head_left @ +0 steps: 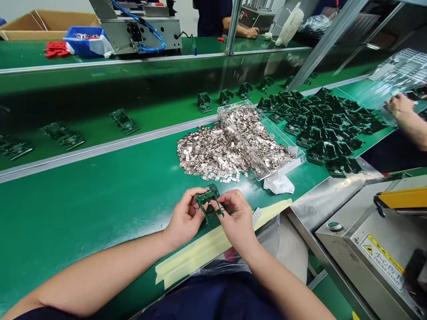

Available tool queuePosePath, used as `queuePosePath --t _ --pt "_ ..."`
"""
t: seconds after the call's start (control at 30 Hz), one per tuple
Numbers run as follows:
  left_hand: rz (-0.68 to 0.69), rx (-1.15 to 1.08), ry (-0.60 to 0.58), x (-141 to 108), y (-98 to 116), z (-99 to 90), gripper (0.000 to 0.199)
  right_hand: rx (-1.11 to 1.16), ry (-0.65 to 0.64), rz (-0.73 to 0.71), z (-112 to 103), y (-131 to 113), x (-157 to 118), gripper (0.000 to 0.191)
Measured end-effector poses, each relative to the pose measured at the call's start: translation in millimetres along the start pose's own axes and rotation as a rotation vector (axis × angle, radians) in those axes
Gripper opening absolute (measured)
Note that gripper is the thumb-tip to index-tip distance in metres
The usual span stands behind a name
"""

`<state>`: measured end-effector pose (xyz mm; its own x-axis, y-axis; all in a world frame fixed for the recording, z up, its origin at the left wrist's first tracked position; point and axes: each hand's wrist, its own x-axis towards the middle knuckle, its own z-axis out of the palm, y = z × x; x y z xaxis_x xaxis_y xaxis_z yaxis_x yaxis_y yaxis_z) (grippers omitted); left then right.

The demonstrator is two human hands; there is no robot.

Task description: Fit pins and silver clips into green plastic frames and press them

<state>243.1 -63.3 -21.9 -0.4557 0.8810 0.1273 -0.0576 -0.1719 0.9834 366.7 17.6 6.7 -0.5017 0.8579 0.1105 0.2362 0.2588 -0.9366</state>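
Near the front edge of the green bench, a dark green plastic part (208, 198) is held up between both hands. My left hand (187, 218) grips its left side with the fingers wrapped round. My right hand (238, 218) pinches its right side, thumb and fingertips close to its prongs. Whether a small metal piece is also between the fingertips cannot be made out. Just beyond the hands lies a heap of small silvery metal pieces (208, 153), spilling from a clear tray (283, 168). To its right is a large pile of dark green parts (323, 120).
Similar green parts (124, 121) stand in a row on the strip behind the metal rail (100, 144). Yellow tape (193, 255) lines the front edge. A machine (373, 249) stands at right, near another person's hand (400, 104). A blue bin (83, 42) sits at the back.
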Motion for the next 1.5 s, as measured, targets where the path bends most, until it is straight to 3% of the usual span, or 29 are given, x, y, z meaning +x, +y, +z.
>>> queuePosePath --t 0.2,0.53,0.8,0.93,1.0,1.1,1.2,1.27,1.4,1.5 --pt "-0.008 0.058 0.052 -2.1 4.8 6.8 0.028 0.222 0.004 0.064 -2.2 3.8 -3.8 0.007" --pt "0.061 0.161 0.02 -9.8 11.6 16.7 0.026 0.413 0.054 0.162 -7.4 9.1 -15.1 0.017" --pt "-0.06 0.062 -0.021 -19.5 19.5 23.9 0.029 0.586 0.046 0.284 -11.4 3.0 -33.6 0.032" --pt "-0.075 0.069 -0.056 -25.2 24.0 28.5 0.028 0.594 0.069 0.352 -8.0 5.6 -45.6 0.029" --pt "-0.093 0.068 -0.084 -26.7 25.1 28.7 0.029 0.512 0.04 0.294 -17.3 7.7 -46.1 0.023" --pt "-0.11 0.038 -0.072 -24.3 23.6 24.2 0.035 0.291 -0.15 0.063 -53.7 10.3 -39.6 0.009" --pt "-0.122 -0.003 -0.002 -18.2 18.3 17.1 0.043 -0.177 -0.3 -0.287 -98.7 18.6 -29.3 0.028" --pt "-0.133 -0.023 0.025 -14.6 14.0 13.8 0.047 -0.459 -0.365 -0.42 -118.8 30.4 -23.1 0.04" --pt "-0.129 -0.052 0.039 -11.2 8.1 12.0 0.048 -0.711 -0.376 -0.504 -129.6 54.7 -20.8 0.025" --pt "-0.111 -0.058 0.049 -10.1 8.6 11.7 0.045 -0.613 -0.384 -0.499 -127.0 58.0 -32.5 0.016"
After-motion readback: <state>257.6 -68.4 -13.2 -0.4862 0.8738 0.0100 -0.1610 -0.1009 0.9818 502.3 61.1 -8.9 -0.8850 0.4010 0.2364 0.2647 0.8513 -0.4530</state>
